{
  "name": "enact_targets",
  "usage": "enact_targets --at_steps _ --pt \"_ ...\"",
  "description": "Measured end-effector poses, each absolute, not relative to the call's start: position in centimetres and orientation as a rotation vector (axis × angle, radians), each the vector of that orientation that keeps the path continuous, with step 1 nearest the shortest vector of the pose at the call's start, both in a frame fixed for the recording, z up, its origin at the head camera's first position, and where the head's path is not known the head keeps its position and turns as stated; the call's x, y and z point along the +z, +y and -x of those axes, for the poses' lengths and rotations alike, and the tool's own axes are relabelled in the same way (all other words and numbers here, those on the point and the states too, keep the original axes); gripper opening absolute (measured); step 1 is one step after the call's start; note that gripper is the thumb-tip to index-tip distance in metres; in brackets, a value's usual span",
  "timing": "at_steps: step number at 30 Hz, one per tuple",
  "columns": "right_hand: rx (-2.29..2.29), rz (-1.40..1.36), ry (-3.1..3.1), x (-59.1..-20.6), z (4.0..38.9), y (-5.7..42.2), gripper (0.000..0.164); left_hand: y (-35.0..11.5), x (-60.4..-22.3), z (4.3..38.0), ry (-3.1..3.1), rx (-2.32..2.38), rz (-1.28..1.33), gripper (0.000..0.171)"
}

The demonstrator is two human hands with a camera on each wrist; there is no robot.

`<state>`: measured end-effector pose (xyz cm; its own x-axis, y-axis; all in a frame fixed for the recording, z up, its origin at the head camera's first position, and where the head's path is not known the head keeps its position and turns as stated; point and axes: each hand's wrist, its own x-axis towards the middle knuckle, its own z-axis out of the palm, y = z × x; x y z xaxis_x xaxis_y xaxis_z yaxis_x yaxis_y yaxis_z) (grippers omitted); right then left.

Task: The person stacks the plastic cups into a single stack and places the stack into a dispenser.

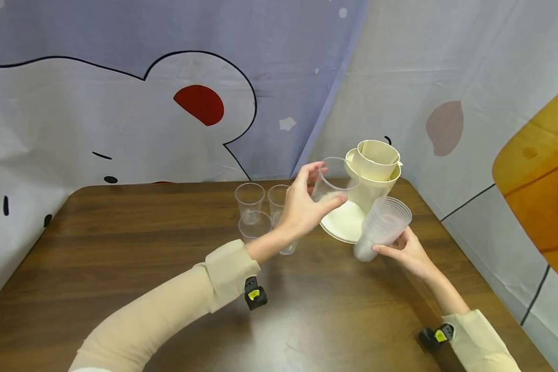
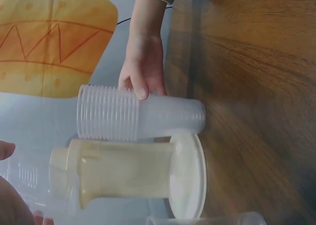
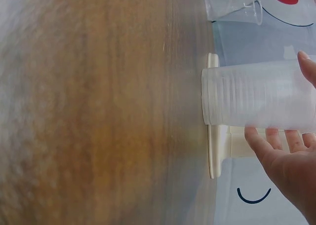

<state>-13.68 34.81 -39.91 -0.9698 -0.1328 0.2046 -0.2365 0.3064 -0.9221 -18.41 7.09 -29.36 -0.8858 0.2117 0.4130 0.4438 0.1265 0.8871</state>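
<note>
My left hand (image 1: pixel 302 206) grips a clear plastic cup (image 1: pixel 330 186) by its sides, raised above the table with its mouth upward. In my right hand (image 1: pixel 411 256) is a tall stack of nested clear plastic cups (image 1: pixel 385 222), tilted in the head view, with thumb and fingers round its side. The right wrist view shows the stack's ribbed wall (image 3: pixel 256 94) between thumb and fingers. Left of my left hand, several single clear cups (image 1: pixel 249 194) stand upright in a close group, partly hidden by that hand and forearm.
Behind both hands stands a cream container (image 1: pixel 376 173) with a narrower cream cup in its top and a wide round base (image 1: pixel 341 222). The wooden table (image 1: pixel 144 258) ends at a printed cloth backdrop (image 1: pixel 279 77) at the back and right.
</note>
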Motion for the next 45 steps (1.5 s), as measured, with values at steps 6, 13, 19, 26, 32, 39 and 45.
enact_targets --at_steps 6,13,19,26,32,39,45 --pt "1.763 -0.354 -2.471 -39.9 13.8 34.7 0.064 7.9 -29.1 18.3 -2.221 -1.875 0.675 0.071" --pt "1.786 -0.38 -2.441 -40.0 13.9 34.7 0.064 8.6 -29.0 18.4 -2.201 -1.879 0.704 0.07" --pt "1.811 -0.429 -2.4 -40.1 14.2 34.7 0.067 9.4 -28.8 18.5 -2.173 -1.893 0.702 0.07" --pt "1.774 -0.404 -2.428 -40.2 14.2 34.7 0.07 10.0 -28.8 18.5 -2.171 -1.897 0.728 0.07" --pt "1.79 -0.421 -2.407 -40.0 14.0 34.7 0.07 10.4 -28.4 18.4 -2.173 -1.876 0.763 0.07" --pt "1.774 -0.408 -2.424 -40.0 13.9 34.6 0.07 11.0 -28.3 18.4 -2.18 -1.911 0.782 0.07" --pt "1.769 -0.398 -2.445 -39.9 13.9 34.6 0.07 11.4 -28.2 18.3 -2.177 -1.918 0.796 0.07"
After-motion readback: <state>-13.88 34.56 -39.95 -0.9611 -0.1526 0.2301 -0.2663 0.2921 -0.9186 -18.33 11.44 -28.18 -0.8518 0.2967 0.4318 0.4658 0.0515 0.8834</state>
